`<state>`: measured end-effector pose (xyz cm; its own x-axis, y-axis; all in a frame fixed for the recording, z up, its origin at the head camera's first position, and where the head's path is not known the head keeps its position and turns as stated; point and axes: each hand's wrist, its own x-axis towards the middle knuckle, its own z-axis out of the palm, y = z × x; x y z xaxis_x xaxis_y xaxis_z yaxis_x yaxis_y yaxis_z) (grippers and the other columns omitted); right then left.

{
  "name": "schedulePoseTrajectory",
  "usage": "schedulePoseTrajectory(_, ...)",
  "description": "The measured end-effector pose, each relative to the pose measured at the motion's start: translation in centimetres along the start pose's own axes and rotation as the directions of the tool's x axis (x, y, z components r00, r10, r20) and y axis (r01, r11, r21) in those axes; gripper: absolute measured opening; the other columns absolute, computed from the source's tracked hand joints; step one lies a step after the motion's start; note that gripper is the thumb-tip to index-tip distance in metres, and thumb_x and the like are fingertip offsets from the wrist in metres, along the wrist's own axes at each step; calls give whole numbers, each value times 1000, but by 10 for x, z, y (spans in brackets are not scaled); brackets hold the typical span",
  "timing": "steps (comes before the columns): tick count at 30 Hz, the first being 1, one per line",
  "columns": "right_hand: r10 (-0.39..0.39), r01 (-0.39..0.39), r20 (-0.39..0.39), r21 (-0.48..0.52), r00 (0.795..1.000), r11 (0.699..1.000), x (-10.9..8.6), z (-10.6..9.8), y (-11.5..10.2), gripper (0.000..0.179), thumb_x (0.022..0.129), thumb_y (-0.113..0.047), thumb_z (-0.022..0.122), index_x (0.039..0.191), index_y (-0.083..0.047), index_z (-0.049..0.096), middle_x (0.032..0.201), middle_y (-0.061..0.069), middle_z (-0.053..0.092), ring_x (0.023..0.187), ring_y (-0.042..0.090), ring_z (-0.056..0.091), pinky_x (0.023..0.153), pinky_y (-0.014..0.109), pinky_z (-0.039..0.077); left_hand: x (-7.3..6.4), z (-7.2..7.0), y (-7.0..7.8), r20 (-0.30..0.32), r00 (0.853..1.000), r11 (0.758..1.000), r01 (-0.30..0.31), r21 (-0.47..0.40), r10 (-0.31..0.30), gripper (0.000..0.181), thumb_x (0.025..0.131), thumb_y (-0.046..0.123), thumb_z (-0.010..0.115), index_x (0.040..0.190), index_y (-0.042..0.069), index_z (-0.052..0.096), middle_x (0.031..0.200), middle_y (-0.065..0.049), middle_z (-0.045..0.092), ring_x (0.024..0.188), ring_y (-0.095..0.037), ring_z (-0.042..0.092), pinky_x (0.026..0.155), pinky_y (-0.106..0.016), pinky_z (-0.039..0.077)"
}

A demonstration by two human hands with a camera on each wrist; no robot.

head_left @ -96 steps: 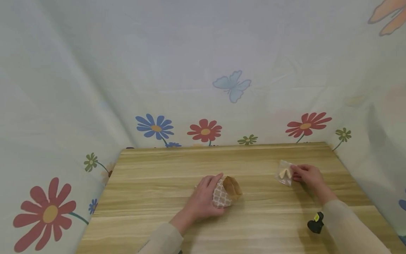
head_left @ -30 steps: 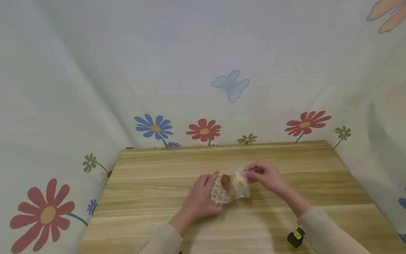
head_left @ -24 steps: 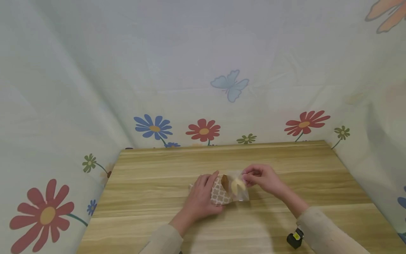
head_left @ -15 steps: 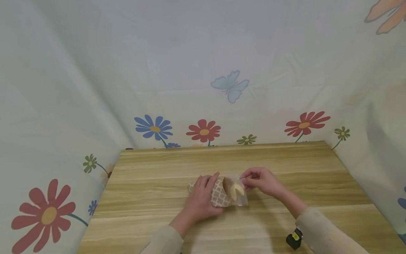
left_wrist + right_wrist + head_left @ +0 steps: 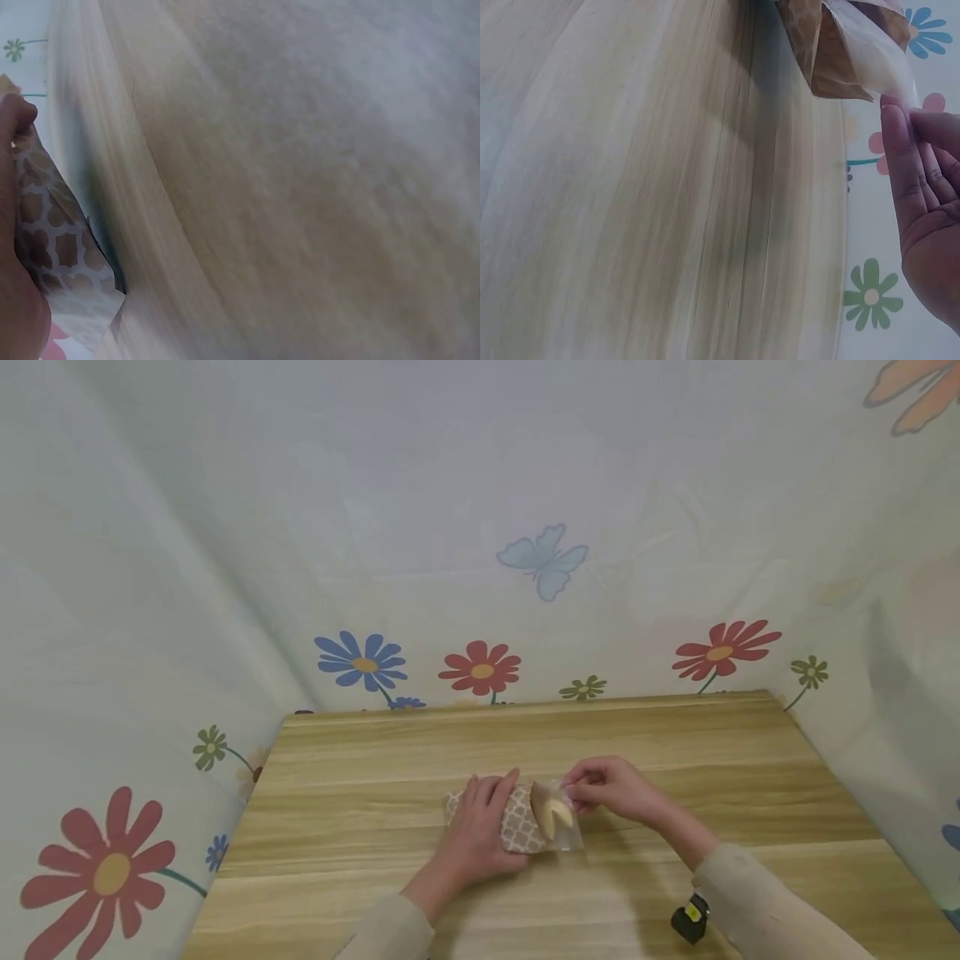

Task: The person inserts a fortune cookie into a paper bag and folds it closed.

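A brown paper bag (image 5: 519,823) with a white lattice pattern lies on the wooden table, its mouth facing right. My left hand (image 5: 476,835) grips it around the middle, fingers over the far side and thumb at the near side. My right hand (image 5: 611,789) pinches the edge of a clear plastic packet (image 5: 572,835) that holds a fortune cookie (image 5: 556,817). The packet's left part is at the bag's mouth, partly inside it. In the right wrist view, thumb and fingertips meet on the packet (image 5: 877,56) beside the bag's brown opening (image 5: 836,67).
A small black device with a yellow label (image 5: 690,918) sits at the right sleeve's cuff. The wooden table (image 5: 360,752) ends at a pale cloth backdrop (image 5: 420,568) printed with flowers and a butterfly, which also hangs at both sides.
My right hand has carried the packet from the table's right side leftward to the bag, then slightly farther left into its mouth. The left hand has kept its hold on the bag.
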<state>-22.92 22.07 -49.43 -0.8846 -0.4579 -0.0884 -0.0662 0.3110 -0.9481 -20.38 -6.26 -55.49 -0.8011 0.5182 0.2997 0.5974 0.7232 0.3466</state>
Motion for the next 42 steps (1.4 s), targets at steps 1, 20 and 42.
schedulePoseTrajectory(1, -4, 4, -2, -4, 1000, 1000, 1, 1, -1, 18, 101, -4, 70, 113, 10, 72, 92, 15, 76, 81, 26, 76, 79, 52, 65, 0, 0, 0, 0, 1000, 1000, -2, -3, 2, 130, 65, 52, 95, 169, 14, 26, 145, -11, 52, 137, -26, 51, 130, -54, 22)
schedulePoseTrajectory(20, -53, 41, -169, -72, 984, 997, 10, 34, -5, 8, 100, 1, 71, 107, 3, 72, 91, 9, 75, 80, 19, 75, 75, 39, 66, 3, 5, 5, -38, 999, 1000, -3, -25, 2, 122, 69, 55, 93, 167, 15, 30, 145, -12, 51, 135, -28, 51, 129, -56, 26)
schedulePoseTrajectory(42, -71, 32, -264, -148, 962, 988, -11, 20, 4, 15, 99, -13, 77, 105, 0, 73, 90, 10, 77, 80, 24, 76, 71, 40, 66, 5, 2, 10, -38, 997, 991, 64, -116, -68, 120, 69, 53, 94, 166, 18, 32, 145, -7, 49, 132, -23, 49, 120, -47, 43)
